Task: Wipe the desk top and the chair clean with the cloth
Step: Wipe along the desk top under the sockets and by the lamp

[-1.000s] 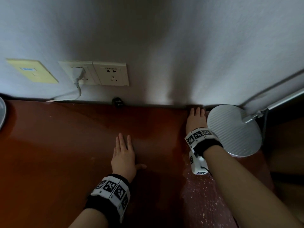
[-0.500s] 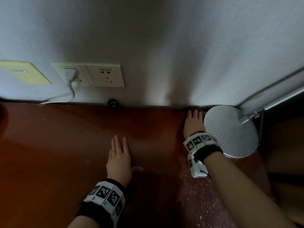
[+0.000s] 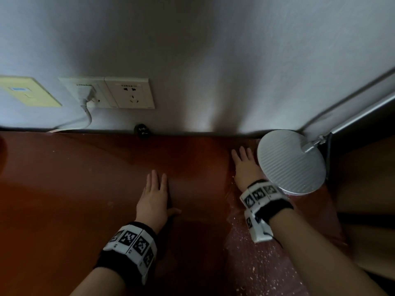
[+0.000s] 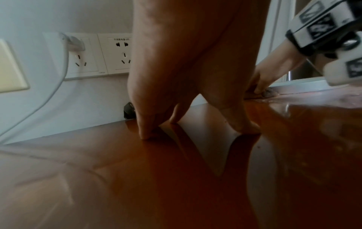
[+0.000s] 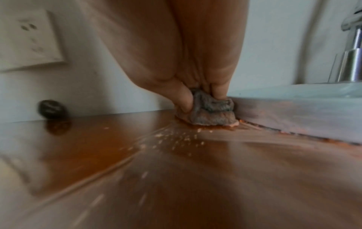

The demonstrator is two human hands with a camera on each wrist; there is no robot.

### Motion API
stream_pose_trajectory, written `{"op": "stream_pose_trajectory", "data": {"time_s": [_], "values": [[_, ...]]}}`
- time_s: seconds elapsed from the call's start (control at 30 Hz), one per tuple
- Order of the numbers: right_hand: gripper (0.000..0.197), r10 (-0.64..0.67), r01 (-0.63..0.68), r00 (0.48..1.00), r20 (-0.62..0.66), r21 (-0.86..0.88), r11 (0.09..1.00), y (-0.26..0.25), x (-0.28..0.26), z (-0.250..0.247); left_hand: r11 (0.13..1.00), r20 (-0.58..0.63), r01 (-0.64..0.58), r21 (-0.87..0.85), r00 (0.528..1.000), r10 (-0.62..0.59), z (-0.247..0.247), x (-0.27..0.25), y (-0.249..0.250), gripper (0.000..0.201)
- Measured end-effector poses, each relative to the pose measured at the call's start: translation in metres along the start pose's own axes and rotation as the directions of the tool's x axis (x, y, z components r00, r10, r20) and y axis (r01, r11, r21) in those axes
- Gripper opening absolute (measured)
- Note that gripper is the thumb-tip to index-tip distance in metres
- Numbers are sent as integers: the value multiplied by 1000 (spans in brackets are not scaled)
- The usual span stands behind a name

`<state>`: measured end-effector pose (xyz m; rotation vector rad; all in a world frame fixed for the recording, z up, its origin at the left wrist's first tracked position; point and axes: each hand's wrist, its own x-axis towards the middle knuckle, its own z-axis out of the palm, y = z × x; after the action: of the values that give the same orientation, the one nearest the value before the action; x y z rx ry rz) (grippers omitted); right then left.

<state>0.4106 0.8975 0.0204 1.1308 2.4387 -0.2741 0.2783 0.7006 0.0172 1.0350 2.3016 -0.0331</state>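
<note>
Cloth [image 5: 212, 112], grey and bunched up, sits under the right hand [image 3: 245, 167] on the brown desk [image 3: 64, 199], close to the wall and right beside the round silver lamp base [image 3: 291, 162]. The fingers [image 5: 183, 99] press down on it and curl a little around it. Small crumbs [image 5: 176, 137] lie on the desk near it. The left hand [image 3: 152, 198] lies flat on the desk with straight fingers, holding nothing. Two wall sockets [image 3: 130, 92] are on the wall behind, and one has a white plug [image 3: 86, 94] in it.
</note>
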Motion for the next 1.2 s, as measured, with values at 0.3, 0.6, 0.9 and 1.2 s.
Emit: {"op": "stream_pose_trajectory", "data": {"time_s": [0.3,0.6,0.9,1.2], "values": [[78,-120,129,988,-99,100,987,30,-22,21,950,-99,-312,2,945,311,15,-6,61,98],[59,-338,439,895,-292,434,787,30,-68,43,849,-138,-528,15,840,524,32,-1,97,64],[91,-313,353,924,-221,173,919,106,-89,69,891,-228,-435,128,862,453,45,36,131,49],[84,-248,256,967,-65,228,939,103,-93,71,711,-140,-664,233,701,700,76,0,96,41]]}}
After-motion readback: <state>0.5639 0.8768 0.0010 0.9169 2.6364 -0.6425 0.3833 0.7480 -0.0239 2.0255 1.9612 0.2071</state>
